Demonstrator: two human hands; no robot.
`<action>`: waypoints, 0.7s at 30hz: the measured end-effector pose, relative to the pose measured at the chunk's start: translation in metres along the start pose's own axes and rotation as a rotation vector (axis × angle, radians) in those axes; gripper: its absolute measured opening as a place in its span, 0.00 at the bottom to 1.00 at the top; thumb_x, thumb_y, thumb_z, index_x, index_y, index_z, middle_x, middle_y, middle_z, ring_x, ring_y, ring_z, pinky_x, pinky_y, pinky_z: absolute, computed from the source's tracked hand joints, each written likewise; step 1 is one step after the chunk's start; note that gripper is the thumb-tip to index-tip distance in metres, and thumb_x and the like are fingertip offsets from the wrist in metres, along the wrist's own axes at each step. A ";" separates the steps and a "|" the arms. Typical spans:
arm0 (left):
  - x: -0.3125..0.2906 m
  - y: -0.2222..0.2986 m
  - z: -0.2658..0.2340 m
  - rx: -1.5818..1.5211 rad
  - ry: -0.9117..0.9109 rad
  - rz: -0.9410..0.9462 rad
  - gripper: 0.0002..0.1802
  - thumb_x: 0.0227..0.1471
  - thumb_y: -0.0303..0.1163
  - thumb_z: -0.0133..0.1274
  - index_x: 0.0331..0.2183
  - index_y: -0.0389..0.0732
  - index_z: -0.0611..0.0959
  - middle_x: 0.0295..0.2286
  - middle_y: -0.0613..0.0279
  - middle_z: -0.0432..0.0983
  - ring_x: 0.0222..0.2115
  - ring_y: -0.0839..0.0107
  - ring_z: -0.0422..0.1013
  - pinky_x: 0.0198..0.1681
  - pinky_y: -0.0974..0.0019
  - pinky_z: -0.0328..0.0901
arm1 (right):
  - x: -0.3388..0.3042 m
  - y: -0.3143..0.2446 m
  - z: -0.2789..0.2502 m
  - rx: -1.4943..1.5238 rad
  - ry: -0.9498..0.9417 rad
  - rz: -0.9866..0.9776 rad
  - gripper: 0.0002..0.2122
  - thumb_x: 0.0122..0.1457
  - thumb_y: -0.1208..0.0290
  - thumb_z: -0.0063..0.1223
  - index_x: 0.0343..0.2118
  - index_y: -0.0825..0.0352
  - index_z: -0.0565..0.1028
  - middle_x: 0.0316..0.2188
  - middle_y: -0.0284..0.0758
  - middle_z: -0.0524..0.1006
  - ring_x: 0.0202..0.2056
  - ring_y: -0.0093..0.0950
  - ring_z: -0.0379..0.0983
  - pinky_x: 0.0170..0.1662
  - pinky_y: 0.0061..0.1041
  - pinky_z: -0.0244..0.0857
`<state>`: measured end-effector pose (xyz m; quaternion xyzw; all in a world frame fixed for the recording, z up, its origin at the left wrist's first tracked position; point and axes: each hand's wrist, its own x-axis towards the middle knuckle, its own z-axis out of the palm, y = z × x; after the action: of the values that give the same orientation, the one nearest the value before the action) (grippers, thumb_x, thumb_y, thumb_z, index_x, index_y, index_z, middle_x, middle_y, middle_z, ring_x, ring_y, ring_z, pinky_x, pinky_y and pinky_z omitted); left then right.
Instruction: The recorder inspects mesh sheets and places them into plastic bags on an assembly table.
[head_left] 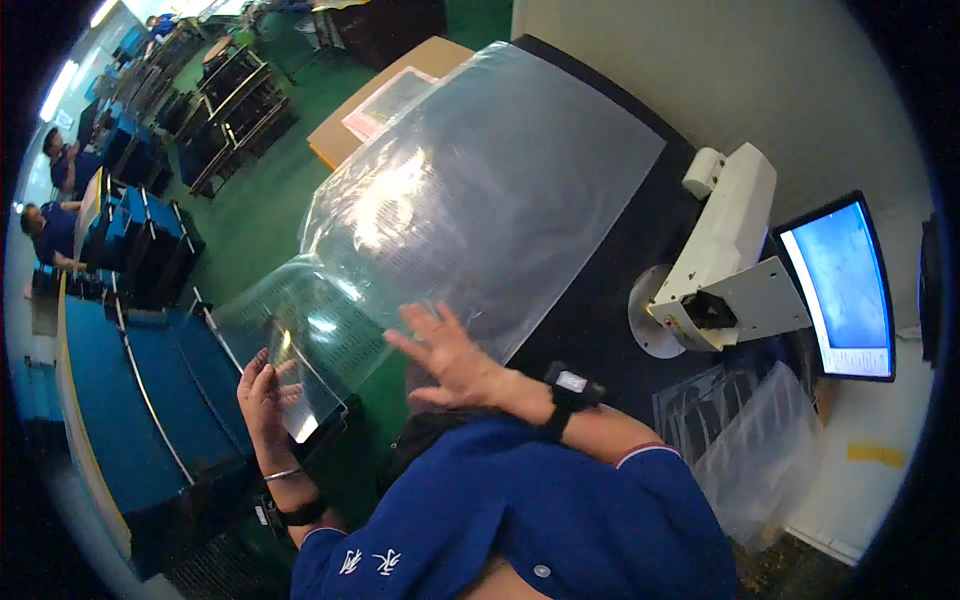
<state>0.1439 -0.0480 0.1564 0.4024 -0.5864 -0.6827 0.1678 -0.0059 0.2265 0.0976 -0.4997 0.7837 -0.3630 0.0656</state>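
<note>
My left hand [263, 393] pinches the edge of a clear plastic sheet [335, 352] marked with fine dark rows. This sheet bends out past the near-left side of the table, and green floor shows through it. Its far side meets a large see-through plastic film [530, 170] spread over the black table; where one ends and the other begins is hard to make out. My right hand [452, 358] is open, fingers spread, at the film's near edge. Whether its fingertips touch the film I cannot tell.
A white machine arm [722, 225] and a lit monitor [842, 285] stand at the right. Clear plastic sheets [765, 450] lie at the near right. A cardboard piece [335, 135] sits beyond the table, blue-covered racks [160, 390] at the left. Two people [50, 230] work at far left.
</note>
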 end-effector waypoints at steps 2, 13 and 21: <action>-0.015 0.019 -0.005 -0.090 0.020 0.121 0.25 0.49 0.25 0.42 0.51 0.32 0.64 0.31 0.42 0.76 0.19 0.66 0.74 0.20 0.71 0.70 | 0.017 -0.030 0.016 0.071 -0.107 -0.221 0.37 0.47 0.60 0.57 0.59 0.63 0.53 0.59 0.52 0.50 0.61 0.47 0.43 0.60 0.50 0.38; -0.096 0.094 0.035 -0.378 -0.391 0.546 0.34 0.52 0.43 0.46 0.55 0.32 0.60 0.39 0.40 0.73 0.31 0.59 0.76 0.30 0.65 0.73 | 0.048 -0.077 -0.014 0.898 0.147 -0.008 0.18 0.62 0.71 0.40 0.55 0.65 0.60 0.49 0.48 0.68 0.49 0.38 0.67 0.51 0.36 0.63; -0.085 -0.020 0.122 -0.353 -1.112 -0.188 0.44 0.50 0.58 0.47 0.59 0.42 0.53 0.53 0.49 0.59 0.52 0.58 0.61 0.55 0.55 0.55 | 0.050 -0.087 -0.114 1.433 0.605 0.029 0.21 0.64 0.63 0.35 0.59 0.58 0.53 0.48 0.47 0.69 0.47 0.40 0.69 0.47 0.38 0.68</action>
<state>0.1105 0.0977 0.1665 0.0002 -0.4256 -0.8903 -0.1618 -0.0197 0.2217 0.2488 -0.2042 0.3482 -0.9007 0.1608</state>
